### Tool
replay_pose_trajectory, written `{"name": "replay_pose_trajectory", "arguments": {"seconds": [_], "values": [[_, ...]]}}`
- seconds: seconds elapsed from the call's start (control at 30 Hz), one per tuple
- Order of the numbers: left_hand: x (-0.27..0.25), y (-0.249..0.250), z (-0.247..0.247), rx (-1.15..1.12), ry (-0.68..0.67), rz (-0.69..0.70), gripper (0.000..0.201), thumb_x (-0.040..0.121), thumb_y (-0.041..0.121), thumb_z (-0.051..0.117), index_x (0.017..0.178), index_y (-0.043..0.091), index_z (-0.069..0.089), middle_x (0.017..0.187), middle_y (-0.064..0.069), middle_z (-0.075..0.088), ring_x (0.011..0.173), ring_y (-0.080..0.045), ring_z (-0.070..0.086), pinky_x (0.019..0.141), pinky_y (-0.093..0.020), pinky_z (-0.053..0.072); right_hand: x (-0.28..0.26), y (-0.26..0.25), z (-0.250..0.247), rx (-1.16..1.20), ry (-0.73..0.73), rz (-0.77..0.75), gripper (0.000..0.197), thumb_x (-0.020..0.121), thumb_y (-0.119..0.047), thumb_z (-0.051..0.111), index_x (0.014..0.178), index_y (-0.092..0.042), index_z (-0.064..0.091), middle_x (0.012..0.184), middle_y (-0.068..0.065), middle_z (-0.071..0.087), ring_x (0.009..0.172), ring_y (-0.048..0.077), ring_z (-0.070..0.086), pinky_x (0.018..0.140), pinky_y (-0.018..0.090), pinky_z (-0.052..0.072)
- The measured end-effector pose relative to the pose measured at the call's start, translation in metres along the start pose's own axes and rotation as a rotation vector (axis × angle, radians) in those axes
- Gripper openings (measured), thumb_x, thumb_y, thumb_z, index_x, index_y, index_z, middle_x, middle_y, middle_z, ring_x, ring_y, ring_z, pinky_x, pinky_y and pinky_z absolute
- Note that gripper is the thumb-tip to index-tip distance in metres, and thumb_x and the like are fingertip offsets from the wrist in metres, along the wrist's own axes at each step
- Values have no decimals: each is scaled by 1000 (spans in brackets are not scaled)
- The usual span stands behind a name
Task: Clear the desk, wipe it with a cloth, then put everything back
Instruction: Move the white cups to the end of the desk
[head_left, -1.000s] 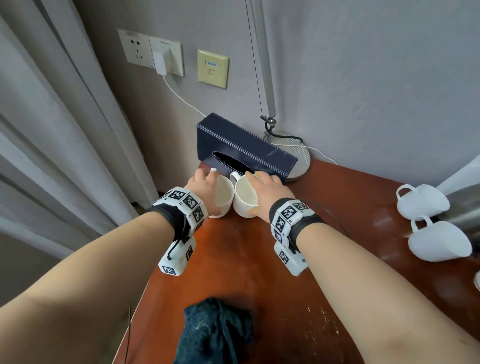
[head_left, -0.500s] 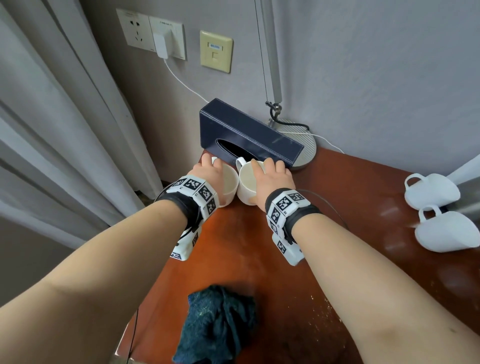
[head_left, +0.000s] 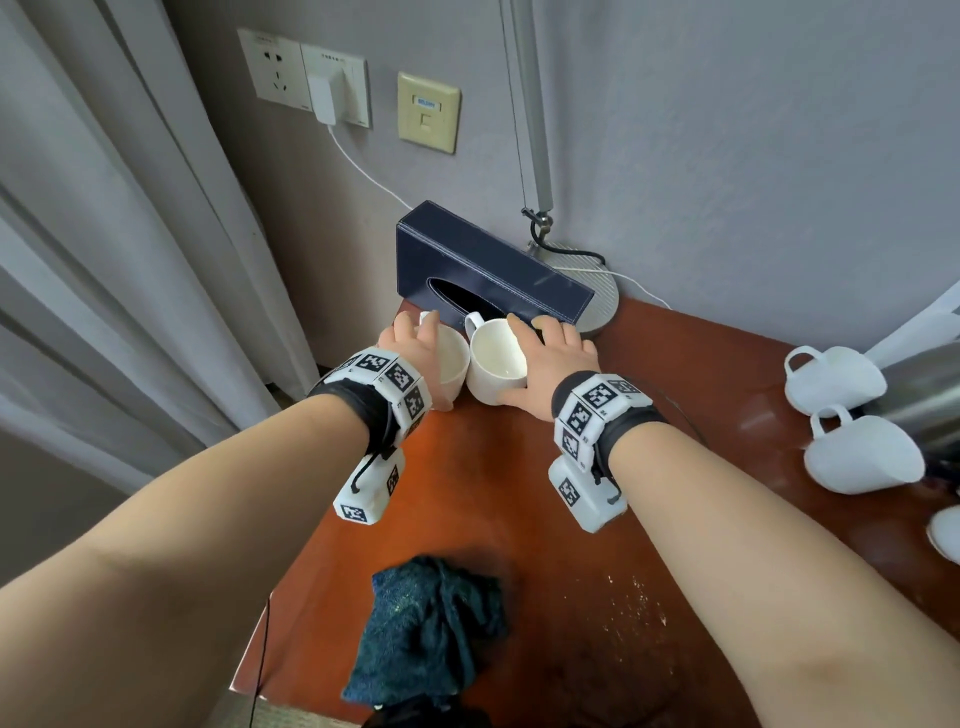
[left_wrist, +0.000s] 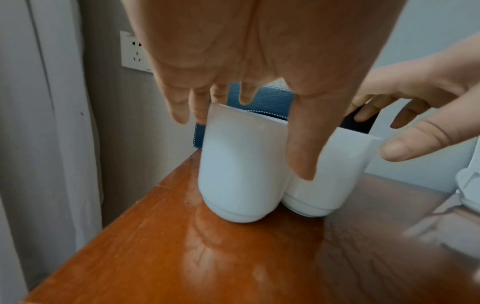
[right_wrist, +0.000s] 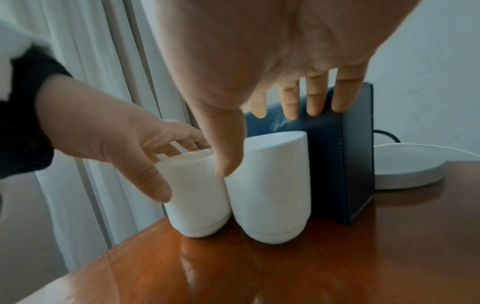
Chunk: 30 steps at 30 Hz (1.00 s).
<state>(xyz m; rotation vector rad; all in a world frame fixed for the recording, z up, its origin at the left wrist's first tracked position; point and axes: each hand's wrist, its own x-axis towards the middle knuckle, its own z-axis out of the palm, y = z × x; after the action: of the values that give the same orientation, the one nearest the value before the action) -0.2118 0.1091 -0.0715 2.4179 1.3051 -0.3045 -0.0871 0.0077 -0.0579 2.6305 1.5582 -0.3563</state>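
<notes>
Two white mugs stand upright and touching at the desk's far left corner, in front of a dark blue tissue box (head_left: 493, 275). My left hand (head_left: 415, 353) reaches over the left mug (head_left: 452, 364) (left_wrist: 241, 164), with fingers curled behind its rim and the thumb down its near side. My right hand (head_left: 545, 358) hovers over the right mug (head_left: 493, 358) (right_wrist: 270, 185). Its fingers (right_wrist: 314, 96) lie straight against the tissue box's top edge, and its thumb touches the mug's side. A crumpled dark teal cloth (head_left: 431, 634) lies at the desk's near edge.
The red-brown desk (head_left: 519, 519) ends just left of the mugs, next to a curtain (head_left: 104, 260). Two more white mugs (head_left: 836, 376) (head_left: 862, 457) lie on their sides at the right, beside a metal vessel (head_left: 930, 400). A round lamp base (head_left: 602, 306) sits behind the tissue box. Crumbs (head_left: 634, 597) speckle the near desk.
Both hands stay over the two mugs, which stand in the same spot by the tissue box. Only my view has shifted slightly.
</notes>
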Motion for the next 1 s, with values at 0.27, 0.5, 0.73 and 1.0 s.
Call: {"name": "replay_pose_trajectory", "arguments": {"seconds": [0.27,0.5,0.73,1.0], "values": [[-26,41,-9,-28,120,233,104,74,45,73,150,25,6,154,-8,9,144,-25,9,117,-38,19,-47,52,-23,-35,-21,96,86,84,-52,56,149,-32,4,154,4,13,142,25,10,113,41,17],[-53,126,9,-4,110,454,102,74,48,71,150,25,7,153,-6,9,144,-23,9,117,-37,21,-93,121,-33,16,13,196,87,84,-54,56,149,-34,1,158,1,1,146,23,-5,115,46,9],[-69,235,45,-5,42,516,97,76,45,71,150,27,12,154,-4,11,144,-21,10,117,-36,22,-146,232,-27,58,-7,320,87,85,-54,55,148,-35,-1,158,1,1,146,22,-4,117,44,11],[-78,341,76,11,-29,445,88,81,41,68,149,25,16,153,-2,13,141,-22,18,114,-39,29,-182,368,-19,106,-36,433,88,83,-49,58,149,-33,2,156,5,7,145,26,5,114,42,15]]}}
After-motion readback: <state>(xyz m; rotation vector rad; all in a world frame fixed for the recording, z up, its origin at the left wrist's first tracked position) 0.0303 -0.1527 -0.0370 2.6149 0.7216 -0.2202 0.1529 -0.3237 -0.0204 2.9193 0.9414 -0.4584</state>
